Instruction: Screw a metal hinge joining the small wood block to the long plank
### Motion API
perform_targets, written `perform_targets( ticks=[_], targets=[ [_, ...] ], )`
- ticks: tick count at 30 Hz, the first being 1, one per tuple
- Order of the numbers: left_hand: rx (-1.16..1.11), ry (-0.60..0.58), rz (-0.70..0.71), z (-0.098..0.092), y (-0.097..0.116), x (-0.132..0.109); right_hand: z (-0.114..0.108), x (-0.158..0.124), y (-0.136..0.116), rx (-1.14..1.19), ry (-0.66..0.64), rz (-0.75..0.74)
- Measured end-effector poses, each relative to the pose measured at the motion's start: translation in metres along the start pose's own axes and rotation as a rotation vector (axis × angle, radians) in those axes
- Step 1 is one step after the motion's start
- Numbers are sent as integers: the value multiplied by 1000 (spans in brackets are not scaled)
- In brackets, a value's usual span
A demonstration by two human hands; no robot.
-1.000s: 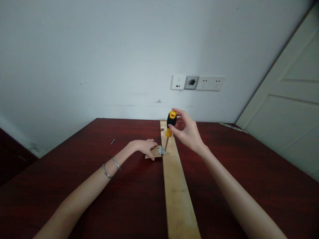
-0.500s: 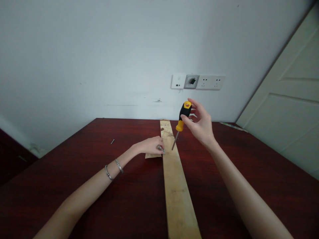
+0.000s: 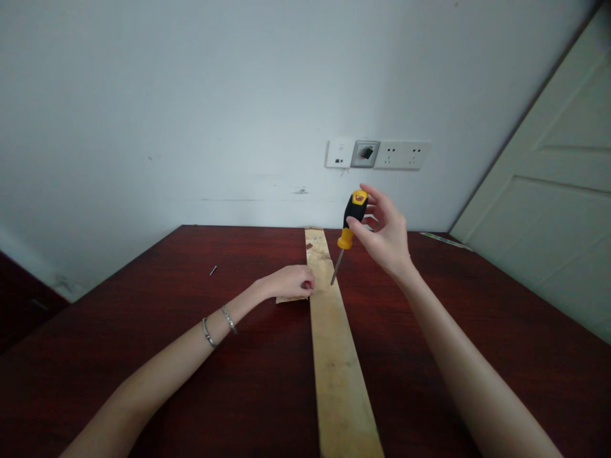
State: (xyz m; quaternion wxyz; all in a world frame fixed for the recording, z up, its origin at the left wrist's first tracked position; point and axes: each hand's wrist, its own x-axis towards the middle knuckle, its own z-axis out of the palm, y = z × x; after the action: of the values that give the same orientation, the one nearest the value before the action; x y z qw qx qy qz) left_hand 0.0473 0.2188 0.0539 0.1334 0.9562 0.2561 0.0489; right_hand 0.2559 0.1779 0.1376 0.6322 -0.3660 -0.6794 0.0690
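Note:
A long pale wooden plank (image 3: 334,343) lies lengthwise on the dark red table (image 3: 143,331). My right hand (image 3: 386,238) grips a black and yellow screwdriver (image 3: 349,229) by its handle, tilted, with its tip hanging just above the plank. My left hand (image 3: 292,281) rests curled on a small wooden piece (image 3: 285,298) beside the plank's left edge. Its fingertips cover the spot where a small metal hinge showed earlier.
A small dark screw (image 3: 212,270) lies on the table to the far left. On the wall behind is a row of sockets and switches (image 3: 377,154). A white door (image 3: 548,210) stands at the right.
My right hand lifted the screwdriver off the hinge and swung it up and to the right. My left hand slid over the hinge and covered it.

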Motion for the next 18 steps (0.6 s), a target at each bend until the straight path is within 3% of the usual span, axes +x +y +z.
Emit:
perform_targets(
  ticks=[9,18],
  targets=[
    [16,69,18,5,-7,1,0,-1,-4,7,5,17],
    [-79,60,29,3,-10,0,-1,0,-3,5,3,3]
  ],
)
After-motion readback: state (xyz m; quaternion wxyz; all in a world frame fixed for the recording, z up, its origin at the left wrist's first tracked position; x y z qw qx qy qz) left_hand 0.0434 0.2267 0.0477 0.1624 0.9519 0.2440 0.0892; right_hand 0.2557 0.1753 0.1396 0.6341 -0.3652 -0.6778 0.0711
